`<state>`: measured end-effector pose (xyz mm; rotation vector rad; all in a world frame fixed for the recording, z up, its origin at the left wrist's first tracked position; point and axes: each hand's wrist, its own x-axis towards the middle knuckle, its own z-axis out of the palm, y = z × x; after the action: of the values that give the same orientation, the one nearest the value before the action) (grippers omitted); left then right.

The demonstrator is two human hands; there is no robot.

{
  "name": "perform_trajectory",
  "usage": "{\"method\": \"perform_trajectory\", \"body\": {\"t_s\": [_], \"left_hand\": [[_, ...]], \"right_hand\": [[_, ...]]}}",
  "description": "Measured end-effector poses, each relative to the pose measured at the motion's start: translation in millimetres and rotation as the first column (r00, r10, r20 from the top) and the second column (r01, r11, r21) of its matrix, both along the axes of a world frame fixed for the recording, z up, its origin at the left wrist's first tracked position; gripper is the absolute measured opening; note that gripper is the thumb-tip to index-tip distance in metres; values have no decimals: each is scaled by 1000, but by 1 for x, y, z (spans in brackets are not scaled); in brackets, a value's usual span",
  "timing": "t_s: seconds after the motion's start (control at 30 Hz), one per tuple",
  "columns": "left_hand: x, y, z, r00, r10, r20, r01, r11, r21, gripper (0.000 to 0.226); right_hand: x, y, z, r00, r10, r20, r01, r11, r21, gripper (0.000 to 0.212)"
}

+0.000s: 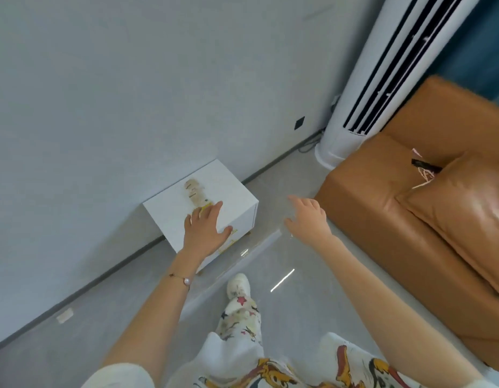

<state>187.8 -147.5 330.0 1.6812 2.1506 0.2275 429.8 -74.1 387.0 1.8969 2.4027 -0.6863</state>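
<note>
A small white side table stands on the floor against the grey wall. On its top stands a blurred tower of pale wooden blocks, with something yellow at its base. My left hand reaches over the table's front part with straight fingers, its fingertips at the tower's foot; whether they touch it I cannot tell. My right hand hovers in the air to the right of the table, fingers spread and relaxed, holding nothing.
An orange leather sofa with a cushion fills the right side. A tall white air conditioner stands in the corner, a cable at its foot. My leg and a white shoe are on the glossy floor.
</note>
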Motion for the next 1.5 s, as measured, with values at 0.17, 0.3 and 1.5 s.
{"method": "perform_trajectory", "body": {"t_s": [0.17, 0.3, 1.5], "left_hand": [[-47, 55, -27, 998, 59, -35, -62, 994, -91, 70], [-81, 94, -43, 991, 127, -32, -130, 981, -143, 70], [-79, 225, -406, 319, 941, 114, -925, 336, -179, 87]], "right_hand": [[-42, 79, -18, 995, 82, 48, -81, 996, -31, 58], [-79, 140, -26, 987, 133, 86, -127, 989, -72, 54], [-351, 298, -472, 879, 455, -144, -475, 864, -167, 79]]}}
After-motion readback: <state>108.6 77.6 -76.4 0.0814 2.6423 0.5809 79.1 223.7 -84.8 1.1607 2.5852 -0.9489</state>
